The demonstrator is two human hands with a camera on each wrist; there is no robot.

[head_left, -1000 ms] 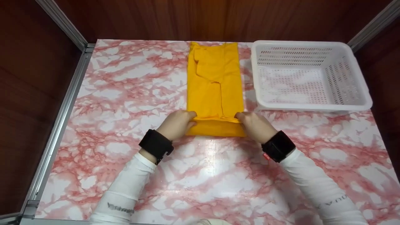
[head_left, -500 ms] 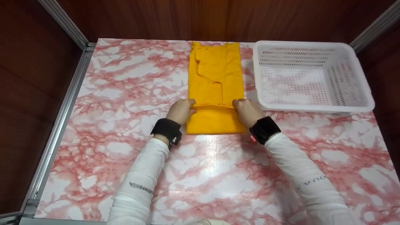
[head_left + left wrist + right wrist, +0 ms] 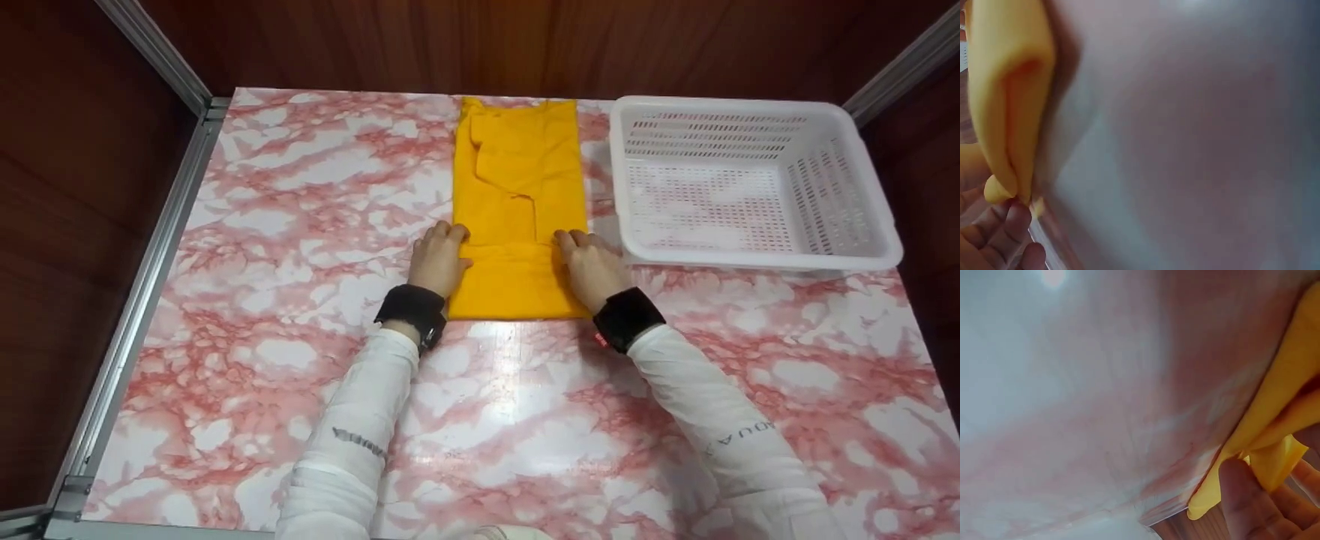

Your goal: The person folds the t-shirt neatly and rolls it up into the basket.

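Observation:
A yellow garment (image 3: pixel 501 172), folded into a long strip, lies flat on the table with a sleeve-like flap on its upper half. Its near end is doubled over, away from the body. At the left end of that fold's edge, my left hand (image 3: pixel 437 261) pinches the cloth; my right hand (image 3: pixel 596 270) does the same at the right end. In the left wrist view, the fingers (image 3: pixel 1016 222) meet at a corner of the layered cloth (image 3: pixel 1013 73). The right wrist view has cloth (image 3: pixel 1275 405) bunched between the fingers (image 3: pixel 1241 495).
A white perforated plastic basket (image 3: pixel 757 259) stands to the right of the garment, with the table's surface showing through its holes. The table (image 3: pixel 300 360) has a red and white marbled top. Dark wooden panels (image 3: pixel 375 45) with metal rails (image 3: pixel 150 247) border the back and sides.
Both hands have moved away from the body, carrying the garment's near end over and down onto the rest. The doubled part is now longer and lies flatter. The basket stays in place.

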